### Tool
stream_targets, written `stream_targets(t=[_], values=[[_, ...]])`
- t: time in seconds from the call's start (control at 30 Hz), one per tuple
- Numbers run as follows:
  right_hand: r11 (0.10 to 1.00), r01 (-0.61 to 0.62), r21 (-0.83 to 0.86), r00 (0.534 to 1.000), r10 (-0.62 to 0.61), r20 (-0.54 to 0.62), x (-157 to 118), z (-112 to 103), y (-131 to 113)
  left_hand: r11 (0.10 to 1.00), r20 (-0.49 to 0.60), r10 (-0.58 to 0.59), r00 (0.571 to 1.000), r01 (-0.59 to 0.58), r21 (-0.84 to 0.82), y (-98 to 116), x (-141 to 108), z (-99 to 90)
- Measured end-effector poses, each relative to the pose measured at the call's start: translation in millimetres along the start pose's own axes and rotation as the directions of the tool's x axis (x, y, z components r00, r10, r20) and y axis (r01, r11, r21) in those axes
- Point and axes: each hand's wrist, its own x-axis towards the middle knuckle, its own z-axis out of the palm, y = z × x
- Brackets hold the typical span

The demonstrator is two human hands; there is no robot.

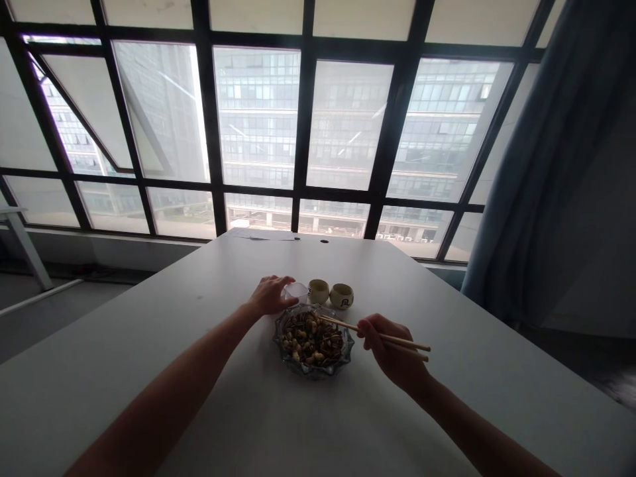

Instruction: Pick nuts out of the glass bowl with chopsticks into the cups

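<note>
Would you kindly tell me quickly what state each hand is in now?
Left hand: closed around the clear plastic container, thumb and fingers at its sides.
Right hand: closed, holding the chopsticks.

A: State foreground finishes.
B: Right cup (pixel 341 297): cream, black character. Left cup (pixel 318 292): cream. Bowl (pixel 317 372): clear, grey-blue tint. Pieces inside (pixel 311 341): mottled brown and tan. Chopsticks (pixel 415 344): pale tan.
A: State surrounding finishes.
B: Desk (pixel 163 318): white. Curtain (pixel 536 165): dark blue. Window frame (pixel 304 119): black.
</note>
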Motion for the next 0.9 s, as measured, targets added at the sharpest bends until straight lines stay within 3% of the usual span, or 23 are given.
stream_targets(t=[0.2, 0.33, 0.47, 0.67, 0.9], values=[[0.999, -0.047, 0.016, 0.997, 0.046, 0.059, -11, 6, 1, 0.998, 0.026, 0.056, 0.998, -0.056, 0.001, -8, -6, 3.5], [0.988, -0.140, 0.066, 0.988, 0.135, 0.079, -16, -4, -4, 0.996, -0.112, 0.091, 0.989, -0.088, 0.032, -15, -21, 4.4], [0.972, -0.191, 0.136, 0.981, 0.192, 0.013, -13, -11, -9, 0.984, -0.272, 0.177, 0.946, -0.174, 0.035, -12, -46, -2.2], [0.905, -0.300, 0.303, 0.954, 0.291, 0.073, -8, -2, -13, 0.996, -0.243, 0.056, 0.968, -0.072, -0.056, 2, -65, -5.9], [0.891, -0.315, 0.327, 0.949, 0.304, 0.085, -9, 1, -11, 0.995, -0.311, 0.085, 0.947, -0.099, -0.027, 4, -56, -13.6]])
